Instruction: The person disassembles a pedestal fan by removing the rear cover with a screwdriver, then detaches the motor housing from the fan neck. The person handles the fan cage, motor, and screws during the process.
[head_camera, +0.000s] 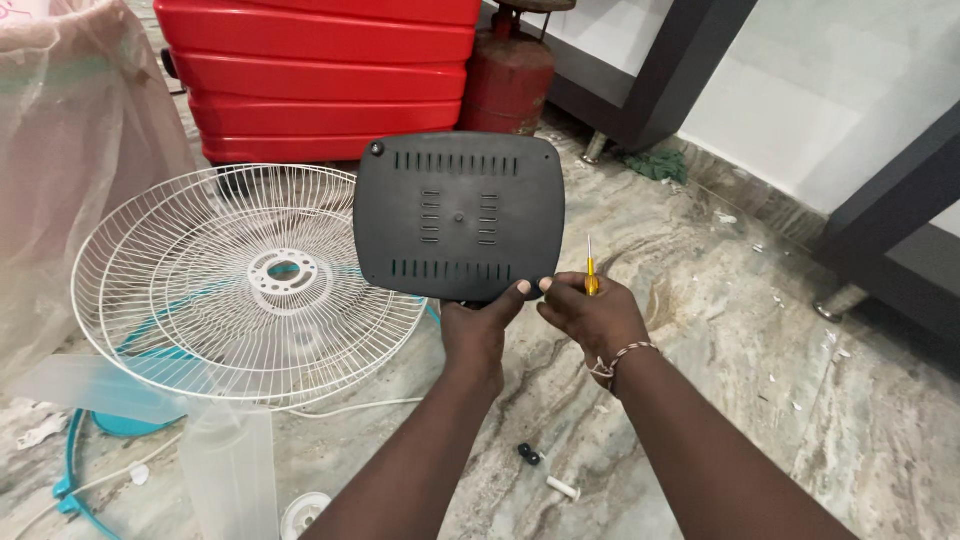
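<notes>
In the head view, I hold a dark plastic cover (459, 216) up in front of me with both hands. My left hand (478, 328) is closed on its lower edge, the thumb on the face of it and the other fingers hidden behind. My right hand (592, 315) pinches the same lower edge just beside the left, and the same hand also keeps a small screwdriver (591, 270) with a yellow handle, its thin shaft pointing up next to the right side of the cover. So both hands are closed, and the right one has two things at once.

This double grip is, I think, the first risk. The screwdriver can slip out of the fingers, or its tip can scratch the cover if the hand turns. The cover is held only along one edge, so it can tilt and drop onto the stone floor (720, 330).

To the left of my hands, the white wire grille (245, 275) lies flat on the floor, close to the cover. If the cover falls that way, it can bend the thin wires.

Below my hands, near my forearms, a small black part (529, 454) and a white peg (562, 487) lie loose on the floor. They can easily roll away or be stepped on. A white cord (350, 407) runs under the grille and can catch a foot.
</notes>
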